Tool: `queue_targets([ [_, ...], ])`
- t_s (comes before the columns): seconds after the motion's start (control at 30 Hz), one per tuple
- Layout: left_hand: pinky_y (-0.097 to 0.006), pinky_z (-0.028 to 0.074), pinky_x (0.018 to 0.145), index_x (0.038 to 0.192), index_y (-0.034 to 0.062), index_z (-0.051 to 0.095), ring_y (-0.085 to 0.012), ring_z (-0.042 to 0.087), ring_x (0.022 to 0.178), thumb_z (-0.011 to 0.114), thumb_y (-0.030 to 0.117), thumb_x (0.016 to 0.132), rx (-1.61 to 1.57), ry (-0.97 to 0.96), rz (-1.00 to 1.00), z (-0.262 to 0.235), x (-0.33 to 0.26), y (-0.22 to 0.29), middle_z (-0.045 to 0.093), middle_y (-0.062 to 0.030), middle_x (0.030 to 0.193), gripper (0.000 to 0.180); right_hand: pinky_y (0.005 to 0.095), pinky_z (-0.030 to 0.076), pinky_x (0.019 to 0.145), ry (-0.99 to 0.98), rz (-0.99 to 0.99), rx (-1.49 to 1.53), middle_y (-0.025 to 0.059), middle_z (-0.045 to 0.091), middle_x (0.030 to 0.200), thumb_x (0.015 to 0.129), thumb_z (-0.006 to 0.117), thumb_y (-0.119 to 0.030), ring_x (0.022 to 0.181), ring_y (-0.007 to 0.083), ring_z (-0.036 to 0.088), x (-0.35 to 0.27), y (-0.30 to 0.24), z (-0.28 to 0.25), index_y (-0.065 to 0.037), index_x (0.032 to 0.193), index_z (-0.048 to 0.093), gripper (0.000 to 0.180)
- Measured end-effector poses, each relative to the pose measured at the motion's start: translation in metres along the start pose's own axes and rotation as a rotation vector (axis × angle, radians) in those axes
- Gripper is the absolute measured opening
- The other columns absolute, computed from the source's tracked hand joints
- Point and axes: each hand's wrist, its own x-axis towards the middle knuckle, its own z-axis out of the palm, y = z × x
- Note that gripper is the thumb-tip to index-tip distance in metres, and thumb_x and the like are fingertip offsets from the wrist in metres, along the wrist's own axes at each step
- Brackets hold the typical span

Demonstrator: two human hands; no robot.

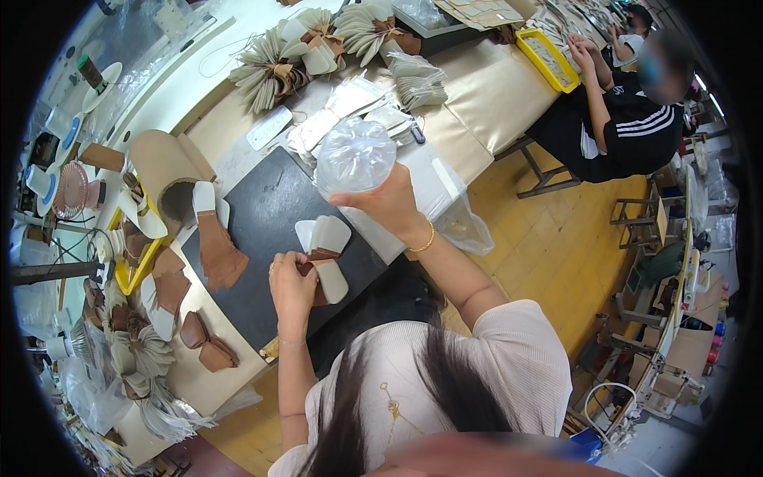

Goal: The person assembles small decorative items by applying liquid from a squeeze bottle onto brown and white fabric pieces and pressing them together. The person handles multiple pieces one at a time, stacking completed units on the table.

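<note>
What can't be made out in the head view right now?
All head view:
- Inside of the clear plastic item in the right hand: glare and creases obscure it.
- Most of the dark red piece at the left hand: the hand covers it, so its grip is unclear.
- Contents of the yellow tray: too small.
- Lower-edge foreground shape: blurred, cut off.

Clear plastic container (356, 151) in right hand (389, 200)
</note>
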Motion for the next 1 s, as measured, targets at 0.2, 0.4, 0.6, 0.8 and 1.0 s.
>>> queue_targets([
  [0.2, -0.029, 0.053, 0.075, 0.11, -0.0022, 0.057, -0.0207, 0.068, 0.081, 0.076, 0.0, 0.076, -0.863, -0.37, -0.297, -0.018, -0.004, -0.003, 0.07, -0.0131, 0.095, 0.039, 0.0286, 0.054, 0.078, 0.065, 0.058, 0.186, 0.0086, 0.071, 0.096, 0.067, 0.092, -0.027, 0.088, 0.014, 0.067, -0.002, -0.018, -0.006, 0.004, 0.106, 0.064, 0.057],
  [0.4, -0.038, 0.06, 0.071, 0.121, 0.0001, 0.057, -0.0233, 0.068, 0.08, 0.078, 0.013, 0.081, -1.358, -0.903, -0.772, -0.066, -0.03, -0.038, 0.066, -0.0116, 0.098, 0.047, 0.0319, 0.053, 0.078, 0.024, 0.024, 0.024, 0.0083, 0.068, 0.097, 0.073, 0.087, -0.027, 0.086, 0.0166, 0.064, -0.016, 0.007, -0.017, 0.004, 0.102, 0.062, 0.049],
  [0.6, -0.031, 0.051, 0.097, 0.134, 0.0045, 0.046, -0.0145, 0.062, 0.109, 0.066, 0.005, 0.091, -1.716, -0.446, -0.507, -0.08, -0.069, -0.066, 0.062, -0.0072, 0.12, 0.048, 0.0425, 0.047, 0.102, 0.054, -0.026, 0.16, 0.0251, 0.06, 0.125, 0.082, 0.075, -0.051, 0.117, 0.0314, 0.06, -0.016, 0.031, -0.007, 0.007, 0.137, 0.04, 0.087],
  [0.8, -0.042, 0.053, 0.098, 0.143, 0.0064, 0.028, -0.0262, 0.061, 0.115, 0.06, 0.001, 0.093, -1.698, 0.592, -0.433, -0.117, -0.053, -0.104, 0.056, -0.0142, 0.129, 0.06, 0.0449, 0.048, 0.103, -0.069, -0.017, 0.199, 0.0307, 0.056, 0.129, 0.081, 0.074, -0.056, 0.118, 0.0358, 0.059, 0.0, 0.006, 0.018, 0.009, 0.138, 0.035, 0.095],
  [1.0, -0.037, 0.041, 0.106, 0.145, 0.0054, 0.033, -0.0235, 0.048, 0.128, 0.066, 0.013, 0.093, -1.822, 0.964, -0.549, -0.119, -0.003, -0.151, 0.051, -0.0111, 0.134, 0.062, 0.0445, 0.048, 0.102, -0.081, -0.041, 0.239, 0.0306, 0.057, 0.126, 0.08, 0.074, -0.058, 0.118, 0.0351, 0.059, -0.006, -0.001, 0.021, 0.008, 0.14, 0.032, 0.099],
])
